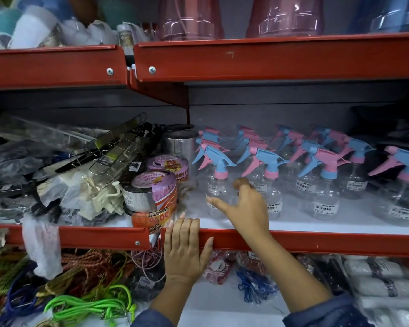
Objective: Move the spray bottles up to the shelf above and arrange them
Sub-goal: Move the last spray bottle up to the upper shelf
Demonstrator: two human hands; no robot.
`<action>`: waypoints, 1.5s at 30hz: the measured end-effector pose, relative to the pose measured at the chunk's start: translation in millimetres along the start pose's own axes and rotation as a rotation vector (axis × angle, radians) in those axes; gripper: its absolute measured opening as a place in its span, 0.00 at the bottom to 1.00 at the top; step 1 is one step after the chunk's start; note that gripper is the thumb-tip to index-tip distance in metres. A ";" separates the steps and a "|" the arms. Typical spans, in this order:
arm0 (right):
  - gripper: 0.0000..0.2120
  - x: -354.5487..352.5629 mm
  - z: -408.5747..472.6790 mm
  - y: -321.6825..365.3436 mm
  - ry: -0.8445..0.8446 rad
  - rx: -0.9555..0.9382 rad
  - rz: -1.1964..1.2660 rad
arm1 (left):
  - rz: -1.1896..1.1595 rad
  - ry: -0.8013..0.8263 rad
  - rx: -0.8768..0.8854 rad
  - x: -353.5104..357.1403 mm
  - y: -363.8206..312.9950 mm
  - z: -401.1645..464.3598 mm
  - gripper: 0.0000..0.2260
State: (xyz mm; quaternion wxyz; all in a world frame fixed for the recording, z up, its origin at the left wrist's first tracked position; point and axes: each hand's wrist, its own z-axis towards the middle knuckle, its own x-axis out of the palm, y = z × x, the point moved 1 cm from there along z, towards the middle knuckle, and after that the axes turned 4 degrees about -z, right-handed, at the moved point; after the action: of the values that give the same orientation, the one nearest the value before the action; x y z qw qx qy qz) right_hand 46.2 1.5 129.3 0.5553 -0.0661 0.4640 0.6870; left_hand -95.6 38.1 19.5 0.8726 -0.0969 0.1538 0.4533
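Head view: two dark blue sleeves (321, 315) were seen nearest, at the bottom edge. Beyond them, the left hand (184, 250) was laid flat, fingers together, against the red front lip of the middle shelf (316, 241). The right hand (243, 204) was spread open over that lip — thumb and fingers splayed around the nearest clear spray bottle (216, 182), not closed on it. Farther back, the other spray bottles (316, 166) were lined up in rows on the same shelf, rolls of tape (151, 192) beside them. The upper shelf (269, 57) was seen above.
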 end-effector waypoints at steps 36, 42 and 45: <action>0.34 1.8 3.4 -7.0 0.276 0.035 0.025 | -0.048 -0.008 0.018 0.9 1.0 -2.8 0.22; 0.37 1.1 3.7 -9.1 0.323 0.016 0.093 | -0.043 -0.005 0.026 0.2 1.6 -4.5 0.22; 0.42 -1.3 -0.2 -10.4 0.286 0.046 0.168 | -0.064 0.050 -0.007 -6.1 0.0 -5.1 0.22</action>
State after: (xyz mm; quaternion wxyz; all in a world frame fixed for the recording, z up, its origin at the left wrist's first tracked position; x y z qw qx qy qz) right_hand 55.1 -0.1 124.2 0.4254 -0.1116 0.5578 0.7038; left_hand -99.8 31.9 16.9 0.8823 -0.1163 0.1708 0.4230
